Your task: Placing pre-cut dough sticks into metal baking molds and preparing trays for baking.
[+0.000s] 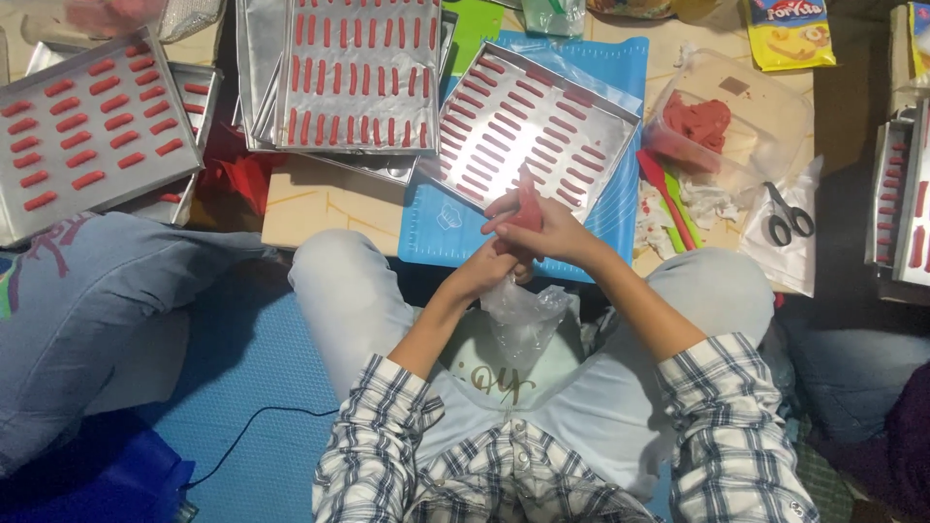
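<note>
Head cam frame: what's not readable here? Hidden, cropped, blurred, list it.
- Piping bag: its middle is hidden under the left hand and right hand.
- Bag tip: too small to tell whether it touches the tray.
- Lower trays in the stack: covered by the top tray.
- Right-side trays: cut off by the frame edge.
- Top-left hand: blurred and cropped by the top edge.

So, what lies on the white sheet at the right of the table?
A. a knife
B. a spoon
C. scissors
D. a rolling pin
C: black-handled scissors lie on the white sheet, right of the clear tub of red dough.
</note>
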